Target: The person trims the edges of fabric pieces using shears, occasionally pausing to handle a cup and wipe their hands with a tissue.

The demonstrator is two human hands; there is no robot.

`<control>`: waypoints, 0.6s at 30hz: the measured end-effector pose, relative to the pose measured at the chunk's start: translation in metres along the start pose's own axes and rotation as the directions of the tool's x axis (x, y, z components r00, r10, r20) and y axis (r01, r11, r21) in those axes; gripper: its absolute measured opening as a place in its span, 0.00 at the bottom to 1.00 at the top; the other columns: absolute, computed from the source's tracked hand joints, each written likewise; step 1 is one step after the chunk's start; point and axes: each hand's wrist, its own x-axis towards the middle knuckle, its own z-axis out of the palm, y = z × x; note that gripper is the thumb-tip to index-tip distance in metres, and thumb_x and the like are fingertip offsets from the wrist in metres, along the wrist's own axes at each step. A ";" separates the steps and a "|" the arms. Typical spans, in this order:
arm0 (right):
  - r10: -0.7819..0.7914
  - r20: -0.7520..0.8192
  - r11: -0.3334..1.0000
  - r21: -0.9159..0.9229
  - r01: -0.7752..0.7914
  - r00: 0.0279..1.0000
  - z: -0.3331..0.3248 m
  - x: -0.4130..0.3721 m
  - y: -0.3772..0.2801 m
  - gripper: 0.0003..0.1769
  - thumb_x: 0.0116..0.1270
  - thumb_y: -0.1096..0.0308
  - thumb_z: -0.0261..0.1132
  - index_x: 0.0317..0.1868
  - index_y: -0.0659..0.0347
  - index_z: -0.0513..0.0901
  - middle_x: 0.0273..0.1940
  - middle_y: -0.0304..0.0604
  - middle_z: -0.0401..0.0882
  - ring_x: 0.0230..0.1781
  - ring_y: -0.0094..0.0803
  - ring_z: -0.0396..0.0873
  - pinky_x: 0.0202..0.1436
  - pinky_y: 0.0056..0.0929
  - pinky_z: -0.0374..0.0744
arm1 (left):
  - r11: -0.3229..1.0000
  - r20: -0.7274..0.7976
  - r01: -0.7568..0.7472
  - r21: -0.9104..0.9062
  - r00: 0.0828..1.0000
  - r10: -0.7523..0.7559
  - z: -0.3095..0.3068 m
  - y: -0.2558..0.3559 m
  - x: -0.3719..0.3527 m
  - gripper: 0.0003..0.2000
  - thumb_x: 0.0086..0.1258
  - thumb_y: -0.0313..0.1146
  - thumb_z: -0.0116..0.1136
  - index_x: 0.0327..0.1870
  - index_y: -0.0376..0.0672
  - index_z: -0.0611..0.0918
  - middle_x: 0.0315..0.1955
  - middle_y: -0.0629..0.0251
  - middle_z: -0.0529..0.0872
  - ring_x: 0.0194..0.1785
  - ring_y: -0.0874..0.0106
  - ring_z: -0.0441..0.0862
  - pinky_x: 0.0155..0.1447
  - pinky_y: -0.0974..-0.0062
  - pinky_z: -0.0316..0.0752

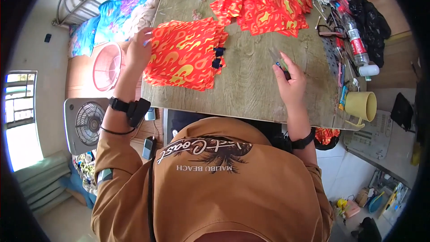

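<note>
A stack of red fabric pieces with a yellow and orange flame print (183,54) lies on the table, two small dark tabs at its right edge. My left hand (139,49) is at the stack's left edge, fingers apart and touching or just beside the cloth; no piece is visibly gripped. In my right hand (292,83) is a pair of thread snips (281,66), blades pointing up and away, over bare wood right of the stack. Farther back sits a second, larger pile of the same flame-print fabric (271,6), fanned out unevenly.
Along the table's right side are a plastic bottle (356,42), eyeglasses (331,32), a black plastic bag (368,15), pens and a yellow mug (360,106) near the front corner. A pink basket (107,67) and a fan (87,123) stand left of the wooden table (246,98).
</note>
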 end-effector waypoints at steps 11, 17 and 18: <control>-0.041 -0.033 0.998 -0.047 0.039 0.999 0.001 0.000 0.001 0.22 0.56 0.70 0.69 0.53 0.57 0.79 0.37 0.45 0.81 0.34 0.30 0.78 0.40 0.25 0.75 | 0.766 0.105 -0.642 0.031 0.764 0.637 0.090 0.135 0.038 0.09 0.60 0.29 0.58 0.41 0.44 0.82 0.41 0.60 0.83 0.44 0.62 0.80 0.50 0.69 0.74; -0.094 -0.079 0.995 -0.032 0.092 0.992 0.003 0.005 0.006 0.21 0.56 0.70 0.69 0.53 0.56 0.79 0.37 0.46 0.81 0.34 0.31 0.78 0.40 0.26 0.75 | 0.692 0.179 -0.721 0.036 0.686 0.705 0.166 0.187 0.055 0.12 0.61 0.32 0.58 0.46 0.47 0.82 0.52 0.60 0.78 0.56 0.58 0.73 0.61 0.64 0.67; -0.088 -0.076 0.996 -0.006 0.087 0.993 0.003 0.007 0.006 0.21 0.56 0.69 0.68 0.52 0.56 0.79 0.36 0.46 0.80 0.33 0.31 0.78 0.39 0.25 0.75 | 0.672 0.184 -0.735 0.090 0.675 0.714 0.173 0.193 0.057 0.13 0.61 0.33 0.58 0.47 0.48 0.81 0.55 0.60 0.76 0.59 0.57 0.70 0.64 0.63 0.65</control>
